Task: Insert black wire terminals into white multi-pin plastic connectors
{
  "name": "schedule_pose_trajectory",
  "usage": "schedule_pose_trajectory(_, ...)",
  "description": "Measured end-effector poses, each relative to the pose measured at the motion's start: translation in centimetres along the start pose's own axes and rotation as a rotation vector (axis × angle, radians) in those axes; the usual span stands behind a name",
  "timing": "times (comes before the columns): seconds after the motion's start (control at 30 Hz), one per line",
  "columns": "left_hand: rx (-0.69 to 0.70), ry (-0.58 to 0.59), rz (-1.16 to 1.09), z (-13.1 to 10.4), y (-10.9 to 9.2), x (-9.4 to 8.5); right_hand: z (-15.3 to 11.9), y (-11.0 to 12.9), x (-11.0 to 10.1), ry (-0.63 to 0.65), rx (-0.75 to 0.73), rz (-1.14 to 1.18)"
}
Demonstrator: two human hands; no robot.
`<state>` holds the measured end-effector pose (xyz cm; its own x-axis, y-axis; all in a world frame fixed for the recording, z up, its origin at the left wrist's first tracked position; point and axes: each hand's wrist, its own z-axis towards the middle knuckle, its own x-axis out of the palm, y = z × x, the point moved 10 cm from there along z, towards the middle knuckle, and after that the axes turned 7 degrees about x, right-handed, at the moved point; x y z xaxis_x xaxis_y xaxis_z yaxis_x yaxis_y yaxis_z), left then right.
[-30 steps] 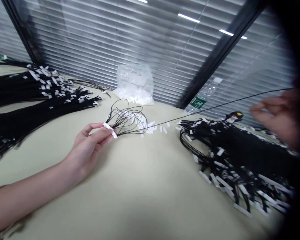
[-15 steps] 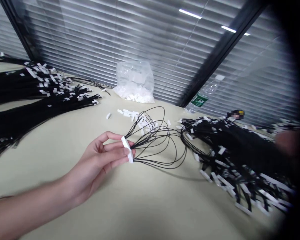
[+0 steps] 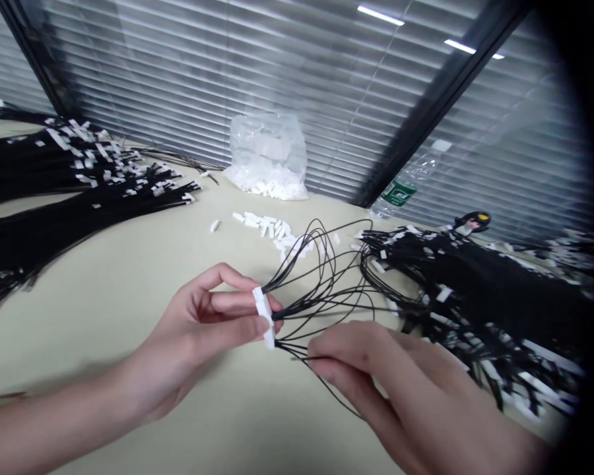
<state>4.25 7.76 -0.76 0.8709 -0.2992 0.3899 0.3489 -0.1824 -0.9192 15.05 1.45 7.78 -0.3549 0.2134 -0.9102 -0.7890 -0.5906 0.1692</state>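
My left hand (image 3: 212,323) holds a long white connector (image 3: 263,316) between thumb and fingers, tilted above the table. Thin black wires (image 3: 321,300) leave its right side in several bunches and loop toward the right. My right hand (image 3: 376,363) is closed in a pinch to the right of the connector. From its fingertips a single black wire end (image 3: 299,359) sticks out, pointing left and apart from the connector's lower end. The far ends of the looped wires pass behind my right hand and toward the pile at the right.
Loose white connector pieces (image 3: 267,226) lie scattered ahead, before a clear plastic bag (image 3: 267,158) of more. Black wire bundles with white ends lie at left (image 3: 44,218) and right (image 3: 499,284). A plastic bottle (image 3: 400,188) stands by the window blinds (image 3: 178,66).
My right hand has come in from the right with a black wire in its pinch. The connector in my left hand has shifted slightly right and down in view.
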Motion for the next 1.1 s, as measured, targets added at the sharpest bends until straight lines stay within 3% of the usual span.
schedule_pose_trajectory(0.1,0.019,0.03,0.048,-0.1,0.0,0.2,0.5,0.2,0.5,0.063,-0.025,0.14)
schedule_pose_trajectory(0.33,0.056,0.04,0.073,0.0,-0.4,0.4,1.0,0.6,-1.3,-0.165,-0.072,-0.005)
schedule_pose_trajectory(0.87,0.065,0.042,0.066,0.0,-0.3,0.3,0.2,1.0,-1.2,-0.192,-0.151,-0.108)
schedule_pose_trajectory(1.1,0.055,-0.044,0.018,-0.2,-0.4,0.3,0.1,1.0,-0.8,-0.154,-0.202,-0.128)
